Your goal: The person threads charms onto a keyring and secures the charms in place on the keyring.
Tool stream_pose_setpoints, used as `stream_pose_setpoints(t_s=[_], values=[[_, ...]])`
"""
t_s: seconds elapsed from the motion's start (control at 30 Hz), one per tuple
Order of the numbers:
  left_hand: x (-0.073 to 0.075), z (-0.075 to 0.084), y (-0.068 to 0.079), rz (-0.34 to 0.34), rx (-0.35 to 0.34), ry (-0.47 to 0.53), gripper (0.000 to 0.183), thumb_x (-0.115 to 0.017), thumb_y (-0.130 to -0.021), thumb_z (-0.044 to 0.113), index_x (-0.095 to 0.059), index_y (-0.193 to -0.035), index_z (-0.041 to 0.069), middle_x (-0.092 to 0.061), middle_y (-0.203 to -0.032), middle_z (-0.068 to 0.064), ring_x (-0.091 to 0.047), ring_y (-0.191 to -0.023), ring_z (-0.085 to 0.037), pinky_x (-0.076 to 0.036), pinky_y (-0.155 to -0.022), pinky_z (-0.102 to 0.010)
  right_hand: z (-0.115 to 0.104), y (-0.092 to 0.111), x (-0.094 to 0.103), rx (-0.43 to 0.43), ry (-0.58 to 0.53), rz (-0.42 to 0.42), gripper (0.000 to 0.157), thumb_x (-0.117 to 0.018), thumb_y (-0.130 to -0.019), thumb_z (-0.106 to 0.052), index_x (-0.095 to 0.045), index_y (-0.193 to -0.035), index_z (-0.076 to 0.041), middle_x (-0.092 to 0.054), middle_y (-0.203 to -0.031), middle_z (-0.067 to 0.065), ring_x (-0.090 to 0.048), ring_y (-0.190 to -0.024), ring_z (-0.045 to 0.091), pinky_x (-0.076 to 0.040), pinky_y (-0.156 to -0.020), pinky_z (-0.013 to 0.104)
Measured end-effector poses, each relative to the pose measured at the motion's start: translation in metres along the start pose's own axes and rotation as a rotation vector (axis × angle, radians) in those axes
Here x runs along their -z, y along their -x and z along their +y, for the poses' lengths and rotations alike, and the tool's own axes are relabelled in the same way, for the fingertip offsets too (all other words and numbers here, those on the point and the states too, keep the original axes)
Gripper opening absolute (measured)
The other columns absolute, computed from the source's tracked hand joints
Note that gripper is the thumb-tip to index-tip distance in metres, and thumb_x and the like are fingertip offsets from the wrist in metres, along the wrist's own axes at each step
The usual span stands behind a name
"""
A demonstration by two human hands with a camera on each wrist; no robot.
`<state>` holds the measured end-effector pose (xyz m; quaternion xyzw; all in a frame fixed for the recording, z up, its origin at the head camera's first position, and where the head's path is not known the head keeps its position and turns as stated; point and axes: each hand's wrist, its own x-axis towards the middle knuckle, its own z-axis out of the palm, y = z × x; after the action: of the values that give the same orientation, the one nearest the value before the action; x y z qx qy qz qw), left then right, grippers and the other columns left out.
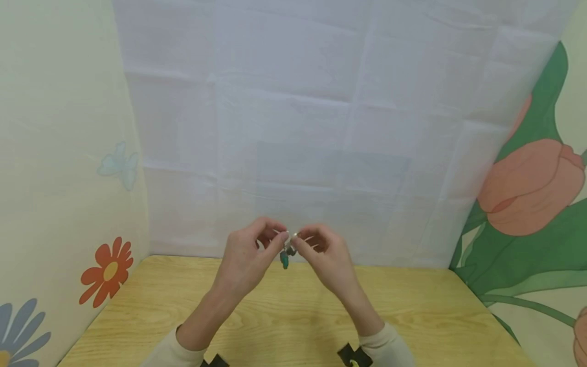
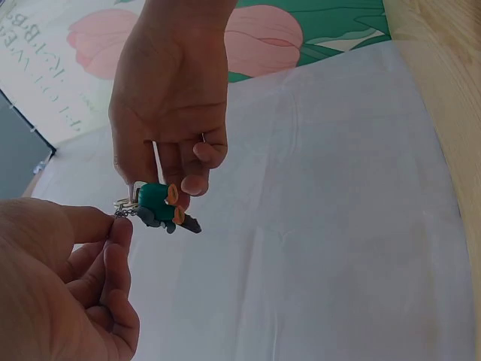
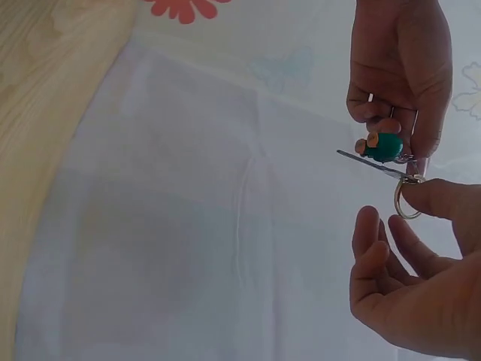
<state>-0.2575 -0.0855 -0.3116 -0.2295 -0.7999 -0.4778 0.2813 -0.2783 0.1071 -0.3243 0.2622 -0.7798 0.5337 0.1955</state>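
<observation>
Both hands are raised close together above the far edge of the table. Between finger and thumb, my left hand point(image 1: 245, 255) pinches the thin chain point(image 2: 124, 213) of a keychain. A small green figure point(image 3: 386, 147) with orange feet dangles from it, also seen as a green charm point(image 1: 285, 260) in the head view. My right hand point(image 1: 329, 255) pinches a metal split ring point(image 3: 406, 207) by its upper part. A grey key point(image 3: 368, 163) sticks out from that ring, its blade just under the figure. The right hand's other fingers are loosely bent, clear of the ring.
Below the hands lies a wood-grain table point(image 1: 284, 311). A creased white cloth point(image 1: 293, 127) hangs behind it. Flower-printed panels stand at the left point(image 1: 69, 153) and right point(image 1: 532, 188). Black straps point(image 1: 355, 355) show near the sleeves at the bottom.
</observation>
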Motion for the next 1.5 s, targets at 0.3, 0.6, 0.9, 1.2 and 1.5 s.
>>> stream_pose_setpoints(t_s=[0.3,0.6,0.9,1.2,1.5], values=[[0.0011,-0.0022,-0.0011,-0.034,0.019,0.005,0.005,-0.072,-0.098,0.018,-0.071,-0.103,0.02,-0.066,-0.073,0.009,-0.056,-0.063,-0.01,-0.042,-0.046,-0.029,0.002,-0.002,0.0017,0.475,0.385,0.101,0.02,-0.074,-0.095,-0.008,-0.068,-0.113,-0.009,-0.064,-0.108,0.003,-0.061,-0.088,0.016,-0.051,-0.067,0.034],[-0.0013,-0.004,-0.0014,-0.052,0.032,-0.011,0.005,-0.072,-0.098,0.016,-0.072,-0.102,0.019,-0.065,-0.073,0.01,-0.056,-0.064,-0.009,-0.044,-0.047,-0.029,0.0023,-0.003,0.0008,0.573,0.411,0.079,0.016,-0.075,-0.091,0.003,-0.067,-0.101,-0.007,-0.063,-0.097,0.002,-0.061,-0.082,0.014,-0.05,-0.065,0.026],[-0.0026,-0.0054,-0.0007,-0.059,0.056,-0.022,0.004,-0.072,-0.098,0.018,-0.072,-0.102,0.018,-0.065,-0.073,0.01,-0.057,-0.064,-0.009,-0.045,-0.05,-0.03,0.0047,-0.0017,-0.001,0.502,0.382,0.097,0.015,-0.075,-0.09,0.002,-0.069,-0.098,-0.009,-0.065,-0.09,-0.002,-0.058,-0.076,0.008,-0.049,-0.057,0.031],[-0.0029,-0.0047,-0.0002,-0.044,0.046,-0.019,0.004,-0.072,-0.098,0.017,-0.072,-0.102,0.018,-0.066,-0.074,0.011,-0.057,-0.066,-0.008,-0.046,-0.051,-0.03,0.0065,0.001,-0.0015,0.378,0.245,0.124,0.012,-0.075,-0.092,-0.002,-0.071,-0.095,-0.014,-0.067,-0.086,-0.008,-0.059,-0.065,0.007,-0.045,-0.053,0.026],[-0.0027,-0.0024,0.0006,-0.041,0.041,0.004,0.004,-0.071,-0.099,0.02,-0.072,-0.102,0.018,-0.067,-0.075,0.008,-0.056,-0.065,-0.008,-0.043,-0.048,-0.029,0.0013,0.0025,-0.0015,0.201,0.058,0.15,0.006,-0.074,-0.091,0.003,-0.071,-0.094,-0.001,-0.071,-0.078,0.006,-0.066,-0.061,0.02,-0.055,-0.057,0.033]])
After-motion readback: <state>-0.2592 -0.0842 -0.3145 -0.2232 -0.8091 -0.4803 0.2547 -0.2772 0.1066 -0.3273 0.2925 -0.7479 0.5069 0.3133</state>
